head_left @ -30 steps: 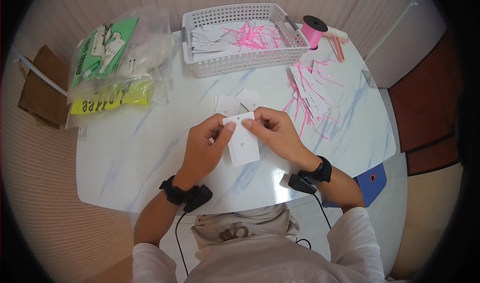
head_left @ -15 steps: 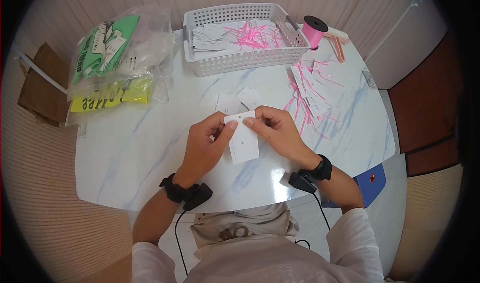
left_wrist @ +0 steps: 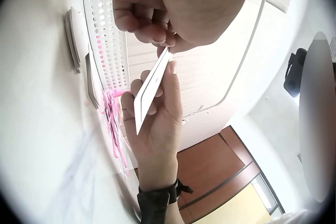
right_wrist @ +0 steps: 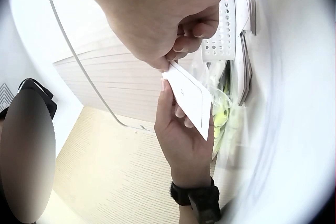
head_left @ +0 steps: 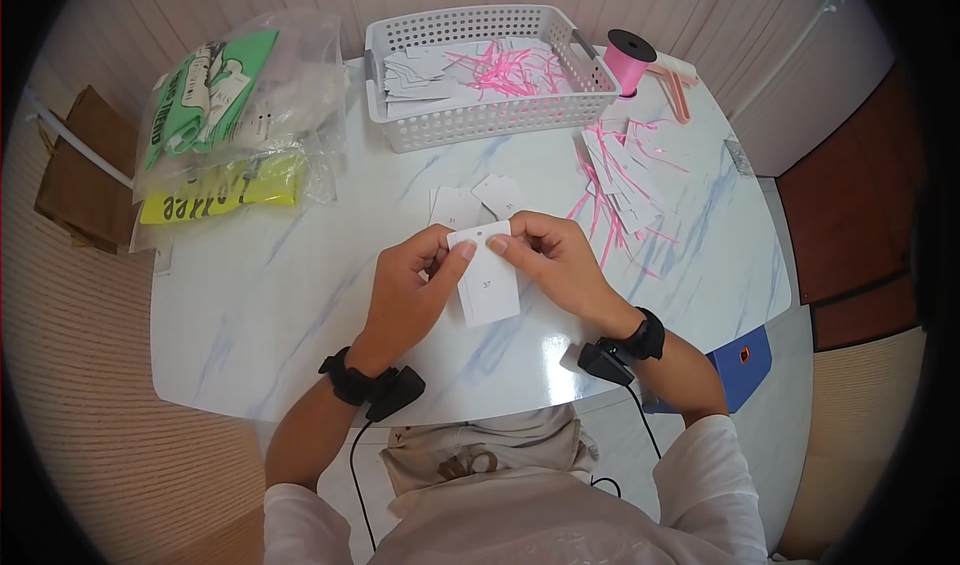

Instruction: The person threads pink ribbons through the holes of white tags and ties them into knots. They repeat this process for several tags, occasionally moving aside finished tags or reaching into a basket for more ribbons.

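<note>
A white card tag (head_left: pixel 488 290) with a small hole near its top edge and the number 37 printed on it is held between both hands over the table. My left hand (head_left: pixel 412 280) pinches its upper left corner, thumb on the face. At the upper right corner my right hand (head_left: pixel 556 263) pinches it the same way, its thumb close to the hole. In the left wrist view the tag (left_wrist: pixel 149 90) shows nearly edge-on, tilted and above the tabletop. Just beyond the hands lie two small piles of white tags (head_left: pixel 457 205), partly covered by the fingers.
A white perforated basket (head_left: pixel 500 123) holds white tags and pink ribbon strands. Right of it stand a pink ribbon spool (head_left: pixel 626 70) and a pink-handled tool (head_left: pixel 677 100). Tags with pink ribbons (head_left: pixel 622 185) lie at the right; plastic-bagged green and yellow items (head_left: pixel 215 115) lie at the left.
Both hands keep the same pinch on the tag. They and the tag have shifted only very slightly; everything else stays in place.
</note>
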Available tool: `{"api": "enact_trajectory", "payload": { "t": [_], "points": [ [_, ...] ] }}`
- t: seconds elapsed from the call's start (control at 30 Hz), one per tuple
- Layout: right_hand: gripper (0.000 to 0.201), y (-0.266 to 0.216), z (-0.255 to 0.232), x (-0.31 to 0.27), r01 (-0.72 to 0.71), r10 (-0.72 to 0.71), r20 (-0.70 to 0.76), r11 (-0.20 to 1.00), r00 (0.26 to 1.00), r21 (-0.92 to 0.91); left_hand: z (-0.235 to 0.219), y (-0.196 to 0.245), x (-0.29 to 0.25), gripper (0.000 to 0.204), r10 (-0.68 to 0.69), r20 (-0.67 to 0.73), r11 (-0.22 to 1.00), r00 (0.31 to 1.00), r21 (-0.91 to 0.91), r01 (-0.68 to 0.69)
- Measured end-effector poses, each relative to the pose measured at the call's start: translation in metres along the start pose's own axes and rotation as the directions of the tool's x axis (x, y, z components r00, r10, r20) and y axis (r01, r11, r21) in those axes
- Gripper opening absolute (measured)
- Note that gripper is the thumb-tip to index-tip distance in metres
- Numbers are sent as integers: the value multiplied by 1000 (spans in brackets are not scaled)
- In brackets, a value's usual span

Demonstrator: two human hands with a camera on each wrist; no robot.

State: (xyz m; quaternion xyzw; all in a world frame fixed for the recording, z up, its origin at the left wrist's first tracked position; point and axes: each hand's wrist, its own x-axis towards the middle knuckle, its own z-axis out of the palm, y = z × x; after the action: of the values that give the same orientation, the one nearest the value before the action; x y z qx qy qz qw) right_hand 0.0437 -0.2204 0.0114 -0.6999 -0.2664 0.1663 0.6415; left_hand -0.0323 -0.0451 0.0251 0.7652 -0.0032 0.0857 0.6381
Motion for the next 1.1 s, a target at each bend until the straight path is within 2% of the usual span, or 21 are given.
{"api": "enact_trajectory", "payload": {
  "t": [0.17, 0.23, 0.57, 0.73, 0.8, 0.9, 1.1],
  "points": [
    [21, -1, 0, 0, -5, 5, 2, 1000, 1000, 4, 0, 4, -1, 17, -62, 16, 998, 998, -10, 62],
    [21, 0, 0, 0, -6, 6, 1, 1000, 1000, 9, 2, 3, -1, 18, -17, -2, 1000, 1000, -21, 17],
    [21, 0, -1, 0, -5, 5, 16, 1000, 1000, -4, 0, 0, 0, 18, -12, 5, 1000, 1000, 4, 12],
    [18, -3, -1, 0, -12, 13, 24, 1000, 1000, -13, 1, -6, 1, 17, 49, -2, 999, 999, 7, -49],
    [15, -3, 2, 3, 95, -84, -80, 984, 993, 150, 1, -4, 0, 17, 56, 12, 998, 998, 36, -56],
    [12, -2, -7, 3, 67, -65, -29, 995, 997, 79, 2, -4, 0, 17, 67, 20, 996, 998, 65, -68],
    [11, -3, -8, 3, 92, -92, -16, 995, 996, 38, 2, -4, 0, 17, 60, 20, 996, 998, 67, -62]
  ]
}}
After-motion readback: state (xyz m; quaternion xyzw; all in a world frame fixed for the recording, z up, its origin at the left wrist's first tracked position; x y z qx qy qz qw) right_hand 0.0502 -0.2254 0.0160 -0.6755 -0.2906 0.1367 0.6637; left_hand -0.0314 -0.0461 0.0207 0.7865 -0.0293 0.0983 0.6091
